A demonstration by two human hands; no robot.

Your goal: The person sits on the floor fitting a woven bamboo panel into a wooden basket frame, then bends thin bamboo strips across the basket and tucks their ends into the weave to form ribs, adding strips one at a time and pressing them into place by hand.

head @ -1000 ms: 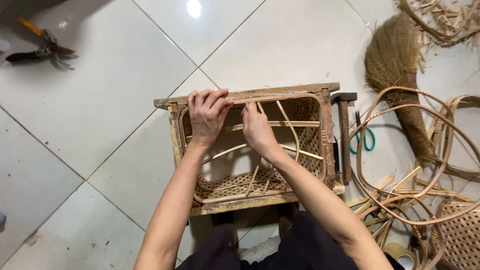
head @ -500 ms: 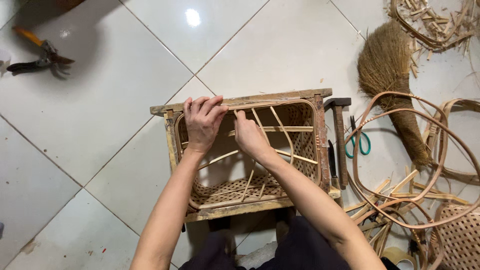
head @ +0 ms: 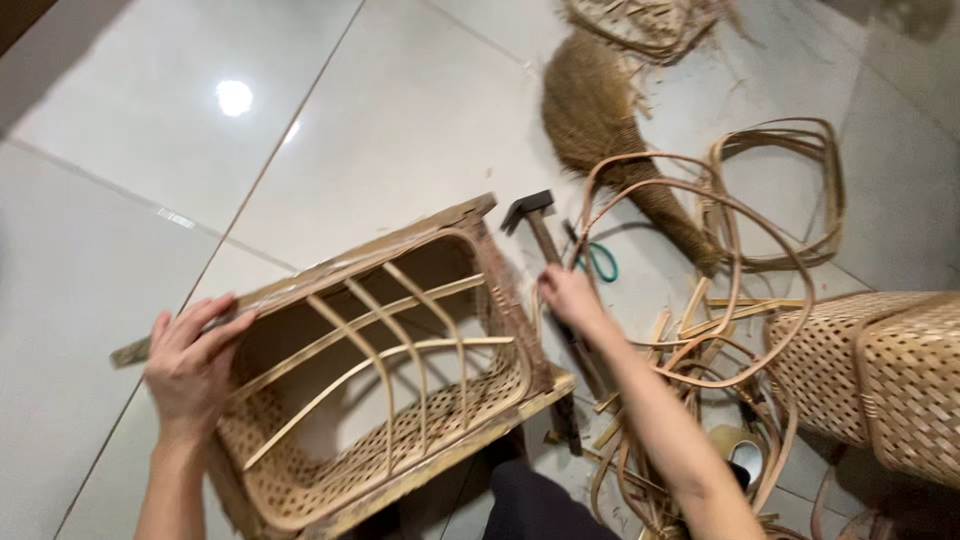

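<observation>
While woven only partway, rattan basket (head: 400, 400) gripped by left hand (head: 190, 360), right hand (head: 568, 295) closed on hammer (head: 545, 240).

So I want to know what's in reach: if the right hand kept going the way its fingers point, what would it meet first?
Most likely the hammer: the right hand is over its handle, fingers pointing toward the dark head. Depth is unclear, so contact can't be confirmed.

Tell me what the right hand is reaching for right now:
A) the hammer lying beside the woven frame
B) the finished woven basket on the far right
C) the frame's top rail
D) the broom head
A. The right hand lies over the handle of the hammer beside the woven frame, while the left hand holds the frame's rim.
</observation>
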